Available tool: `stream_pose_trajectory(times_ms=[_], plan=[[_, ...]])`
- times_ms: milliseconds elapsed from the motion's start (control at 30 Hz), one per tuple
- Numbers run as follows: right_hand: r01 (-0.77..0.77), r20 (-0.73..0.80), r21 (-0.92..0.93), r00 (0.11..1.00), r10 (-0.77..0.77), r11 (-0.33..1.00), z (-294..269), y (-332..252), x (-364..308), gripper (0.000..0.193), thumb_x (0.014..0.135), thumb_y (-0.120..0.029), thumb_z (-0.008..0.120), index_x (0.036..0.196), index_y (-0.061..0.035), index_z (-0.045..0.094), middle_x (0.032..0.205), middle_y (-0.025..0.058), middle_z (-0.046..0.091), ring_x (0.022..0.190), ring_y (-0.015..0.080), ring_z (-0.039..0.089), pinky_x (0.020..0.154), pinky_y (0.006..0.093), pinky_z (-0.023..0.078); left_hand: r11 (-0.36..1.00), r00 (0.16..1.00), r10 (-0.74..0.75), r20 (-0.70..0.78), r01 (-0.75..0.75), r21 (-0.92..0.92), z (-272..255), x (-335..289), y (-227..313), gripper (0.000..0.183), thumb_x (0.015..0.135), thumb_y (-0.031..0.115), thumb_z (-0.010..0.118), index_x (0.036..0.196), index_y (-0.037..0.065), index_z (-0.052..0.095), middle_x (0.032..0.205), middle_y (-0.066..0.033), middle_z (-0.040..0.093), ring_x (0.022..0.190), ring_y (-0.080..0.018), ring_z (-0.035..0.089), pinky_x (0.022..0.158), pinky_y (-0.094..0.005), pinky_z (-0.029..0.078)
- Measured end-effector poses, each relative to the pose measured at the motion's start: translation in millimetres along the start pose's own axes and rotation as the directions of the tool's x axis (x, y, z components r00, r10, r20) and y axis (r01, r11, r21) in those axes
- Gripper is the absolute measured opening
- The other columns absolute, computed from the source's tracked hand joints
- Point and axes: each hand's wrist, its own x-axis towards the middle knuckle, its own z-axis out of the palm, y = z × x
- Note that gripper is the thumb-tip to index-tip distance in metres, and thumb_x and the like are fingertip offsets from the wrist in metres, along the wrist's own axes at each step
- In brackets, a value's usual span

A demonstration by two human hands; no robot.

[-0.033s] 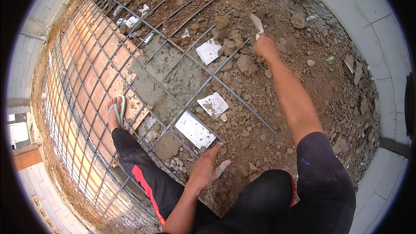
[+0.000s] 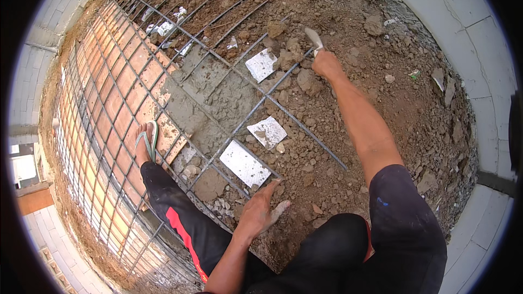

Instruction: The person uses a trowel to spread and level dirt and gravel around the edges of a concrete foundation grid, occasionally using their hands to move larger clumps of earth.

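My right hand (image 2: 327,65) is stretched far out over the soil, closed around the handle of a small trowel (image 2: 313,38) with a pale blade. The trowel is beside the far end of a steel reinforcing bar (image 2: 283,78). Low in the middle, my left hand (image 2: 258,209) has its fingers stretched and thumb apart, holding nothing. Its fingertips are by the near end of a short bar; whether they touch it I cannot tell. White foam pieces lie around the bars: a rectangular one (image 2: 244,164) just beyond my left hand, a broken one (image 2: 267,132), and one farther off (image 2: 261,65).
A rebar grid (image 2: 122,99) spreads left over wooden boards (image 2: 131,70). My sandalled foot (image 2: 144,142) stands there. Wet grey concrete (image 2: 210,95) lies under the middle bars. Loose brown soil (image 2: 381,87) covers the right, bounded by a grey block wall (image 2: 457,27).
My right hand and the trowel have shifted a little to the left and slightly nearer. My left hand, the foam pieces and the bars stay in place.
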Motion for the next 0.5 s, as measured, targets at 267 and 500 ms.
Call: stream_pose_trajectory(times_ms=[267, 500], plan=[[0.191, -0.022, 0.155, 0.981, -0.190, 0.969, 7, -3, -130, 0.040, 0.099, -0.023, 0.053, 0.128, 0.0047, 0.054, 0.112, 0.0308, 0.071, 0.108, 0.0486, 0.068, 0.095, 0.0564, 0.053, 0.994, 0.995, -0.072, 0.067, 0.067, 0.085, 1, -1, 0, 0.074, 0.096, 0.049, 0.067, 0.149, 0.002, 0.046, 0.127, -0.0311, 0.064, 0.120, -0.0454, 0.062, 0.102, -0.0491, 0.050], [0.343, -0.027, -0.075, 0.938, -0.346, 0.936, 18, 1, -77, 0.044, 0.099, -0.031, 0.057, 0.130, 0.0003, 0.057, 0.112, 0.0305, 0.070, 0.107, 0.0483, 0.068, 0.094, 0.0561, 0.053, 0.977, 0.959, -0.191, 0.209, 0.165, 0.137, 3, 9, 7, 0.074, 0.097, 0.049, 0.066, 0.149, 0.001, 0.046, 0.134, -0.0290, 0.062, 0.125, -0.0444, 0.060, 0.106, -0.0480, 0.048]])
